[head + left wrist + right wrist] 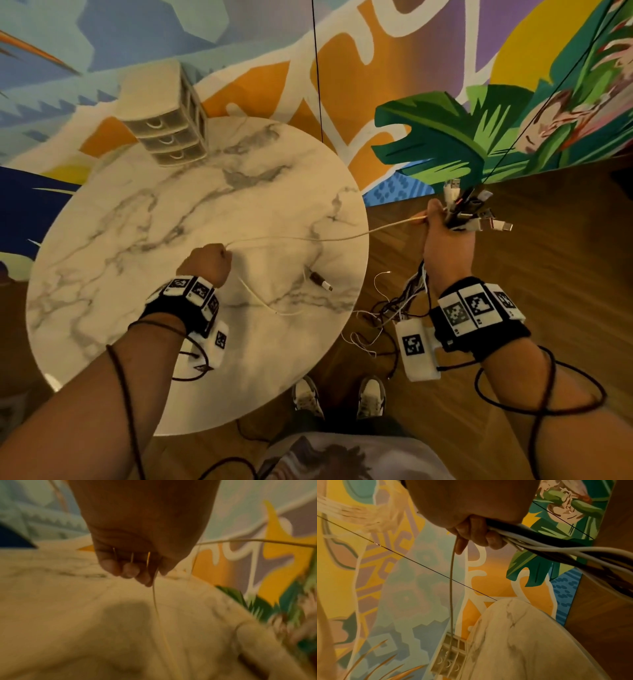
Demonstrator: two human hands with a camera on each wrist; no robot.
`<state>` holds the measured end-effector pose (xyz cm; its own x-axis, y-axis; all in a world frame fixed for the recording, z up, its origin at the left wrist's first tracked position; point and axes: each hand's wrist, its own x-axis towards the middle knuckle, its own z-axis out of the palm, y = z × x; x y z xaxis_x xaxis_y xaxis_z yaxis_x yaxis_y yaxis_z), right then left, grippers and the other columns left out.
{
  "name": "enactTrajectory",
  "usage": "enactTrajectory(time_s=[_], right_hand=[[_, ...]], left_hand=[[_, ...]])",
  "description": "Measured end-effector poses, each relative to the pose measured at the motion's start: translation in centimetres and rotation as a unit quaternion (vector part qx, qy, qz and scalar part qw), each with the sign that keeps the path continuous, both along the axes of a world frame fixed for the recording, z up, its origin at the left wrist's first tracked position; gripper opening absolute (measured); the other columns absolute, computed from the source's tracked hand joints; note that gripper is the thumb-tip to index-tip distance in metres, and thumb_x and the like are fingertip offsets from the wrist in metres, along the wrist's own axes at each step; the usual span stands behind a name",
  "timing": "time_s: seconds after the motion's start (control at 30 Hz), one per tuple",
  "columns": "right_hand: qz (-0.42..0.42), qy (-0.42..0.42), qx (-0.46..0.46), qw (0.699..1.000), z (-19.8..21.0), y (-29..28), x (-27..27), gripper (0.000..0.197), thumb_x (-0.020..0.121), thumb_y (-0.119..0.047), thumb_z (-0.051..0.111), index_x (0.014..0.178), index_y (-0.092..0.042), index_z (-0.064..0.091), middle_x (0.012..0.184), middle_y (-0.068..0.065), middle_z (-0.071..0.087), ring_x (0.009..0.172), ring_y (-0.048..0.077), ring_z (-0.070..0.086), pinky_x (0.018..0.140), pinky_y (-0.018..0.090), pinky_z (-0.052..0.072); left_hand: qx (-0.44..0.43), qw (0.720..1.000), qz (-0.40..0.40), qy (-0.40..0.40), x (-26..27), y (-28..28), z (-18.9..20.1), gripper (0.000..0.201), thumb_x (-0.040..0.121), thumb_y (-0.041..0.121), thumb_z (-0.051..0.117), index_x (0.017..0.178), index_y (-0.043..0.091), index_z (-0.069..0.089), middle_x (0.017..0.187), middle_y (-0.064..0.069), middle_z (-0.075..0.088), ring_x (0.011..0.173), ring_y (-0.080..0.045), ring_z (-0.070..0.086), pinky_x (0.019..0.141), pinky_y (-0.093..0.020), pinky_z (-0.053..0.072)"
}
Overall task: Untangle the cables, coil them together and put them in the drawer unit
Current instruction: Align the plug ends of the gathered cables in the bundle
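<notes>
My left hand point(205, 263) is fisting a white cable point(308, 238) over the counter point(102, 246); right hand point(445, 236), beyond its edge, is gripping the bundle point(469, 209). Still untangling; next, coiling, then the drawer unit point(164, 116) at the counter's far edge.

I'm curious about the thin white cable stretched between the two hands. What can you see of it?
The white cable is thin, pale and smooth, plastic-looking. It runs in a shallow sag over the marble table from the left hand, whose curled fingers grip it, to the right hand, which holds it with a bundle of cables. A loose length trails from the left hand across the tabletop.
</notes>
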<state>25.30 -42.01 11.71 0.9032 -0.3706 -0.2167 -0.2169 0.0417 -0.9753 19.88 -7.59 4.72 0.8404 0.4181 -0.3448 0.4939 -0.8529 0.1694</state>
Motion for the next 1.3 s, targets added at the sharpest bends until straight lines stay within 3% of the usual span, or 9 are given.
enactTrajectory(time_s=[0.13, 0.4, 0.67, 0.83, 0.9, 1.0, 1.1, 1.17, 1.3], right_hand=[[-0.006, 0.007, -0.016, 1.000, 0.2, -1.3, -0.1, 0.005, 0.095, -0.027, 0.054, 0.096, -0.024, 0.051, 0.085, -0.016, 0.056, 0.083, 0.003, 0.055, 0.069, 0.014, 0.042], [-0.040, 0.013, -0.021, 0.999, 1.0, -5.8, 0.3, 0.028, 0.094, -0.030, 0.056, 0.117, -0.015, 0.053, 0.100, -0.009, 0.058, 0.095, 0.006, 0.055, 0.085, 0.020, 0.044], [-0.060, 0.004, -0.010, 0.998, 1.5, -9.3, 0.4, 0.015, 0.095, -0.028, 0.055, 0.107, -0.030, 0.046, 0.092, -0.021, 0.051, 0.099, 0.002, 0.047, 0.088, 0.019, 0.034], [-0.078, 0.002, -0.016, 0.997, 1.2, -10.6, 0.3, 0.017, 0.094, -0.031, 0.056, 0.107, -0.020, 0.055, 0.094, -0.015, 0.060, 0.098, 0.007, 0.054, 0.088, 0.023, 0.040], [-0.094, 0.009, -0.031, 0.995, 0.7, -11.2, 0.4, 0.026, 0.092, -0.034, 0.058, 0.112, -0.017, 0.057, 0.108, -0.003, 0.065, 0.104, 0.014, 0.059, 0.095, 0.031, 0.045], [-0.119, 0.018, -0.029, 0.992, 0.5, -12.3, 0.6, 0.032, 0.088, -0.042, 0.061, 0.113, -0.022, 0.056, 0.115, 0.004, 0.066, 0.109, 0.023, 0.062, 0.099, 0.044, 0.047], [-0.135, 0.013, -0.020, 0.991, 0.9, -13.2, 0.7, 0.036, 0.089, -0.041, 0.061, 0.117, -0.020, 0.054, 0.102, -0.007, 0.066, 0.100, 0.015, 0.062, 0.092, 0.032, 0.049], [-0.120, 0.006, -0.017, 0.993, 1.1, -13.5, 0.7, 0.034, 0.089, -0.040, 0.061, 0.113, -0.016, 0.057, 0.082, -0.012, 0.061, 0.077, 0.005, 0.061, 0.074, 0.026, 0.048], [-0.040, 0.011, -0.058, 0.997, 0.6, -13.0, 0.2, 0.036, 0.090, -0.040, 0.059, 0.108, -0.009, 0.066, 0.074, -0.012, 0.058, 0.062, 0.002, 0.052, 0.059, 0.022, 0.040]], left_hand=[[-0.263, 0.928, 0.045, -0.259, 2.0, -4.4, 3.6, 0.025, 0.096, 0.020, 0.042, 0.083, 0.012, 0.062, 0.071, -0.006, 0.066, 0.058, -0.024, 0.058, 0.062, -0.034, 0.049], [-0.472, 0.808, -0.095, -0.339, 5.3, -16.4, 13.2, 0.026, 0.099, 0.005, 0.038, 0.086, 0.005, 0.060, 0.067, -0.007, 0.062, 0.057, -0.024, 0.053, 0.052, -0.027, 0.042], [-0.431, 0.819, -0.169, -0.339, 7.0, -20.8, 13.4, 0.023, 0.099, 0.011, 0.042, 0.093, 0.005, 0.063, 0.072, -0.005, 0.065, 0.058, -0.021, 0.056, 0.055, -0.024, 0.044], [-0.184, 0.939, -0.205, -0.204, 7.5, -21.0, 6.0, 0.035, 0.094, 0.033, 0.050, 0.067, 0.015, 0.064, 0.056, 0.002, 0.065, 0.057, -0.018, 0.061, 0.066, -0.034, 0.053], [-0.120, 0.957, -0.213, -0.153, 6.7, -20.8, 3.0, 0.042, 0.094, 0.037, 0.050, 0.060, 0.014, 0.059, 0.054, 0.002, 0.064, 0.058, -0.015, 0.061, 0.067, -0.035, 0.052], [-0.185, 0.953, -0.213, -0.108, 5.4, -21.2, -0.1, 0.040, 0.092, 0.036, 0.054, 0.057, 0.017, 0.060, 0.052, 0.003, 0.064, 0.052, -0.011, 0.059, 0.063, -0.035, 0.053], [-0.209, 0.949, -0.234, 0.025, 4.5, -21.6, -2.5, 0.023, 0.089, 0.035, 0.059, 0.075, 0.020, 0.068, 0.066, 0.002, 0.069, 0.064, -0.013, 0.065, 0.068, -0.033, 0.054], [-0.164, 0.951, -0.241, 0.105, 4.2, -21.9, -3.5, 0.029, 0.087, 0.037, 0.061, 0.110, 0.019, 0.063, 0.098, -0.006, 0.071, 0.091, -0.021, 0.066, 0.083, -0.036, 0.052], [-0.215, 0.938, -0.268, -0.037, 5.1, -25.2, -0.5, 0.065, 0.085, 0.038, 0.064, 0.141, 0.025, 0.035, 0.124, 0.000, 0.049, 0.106, -0.015, 0.052, 0.088, -0.030, 0.042]])
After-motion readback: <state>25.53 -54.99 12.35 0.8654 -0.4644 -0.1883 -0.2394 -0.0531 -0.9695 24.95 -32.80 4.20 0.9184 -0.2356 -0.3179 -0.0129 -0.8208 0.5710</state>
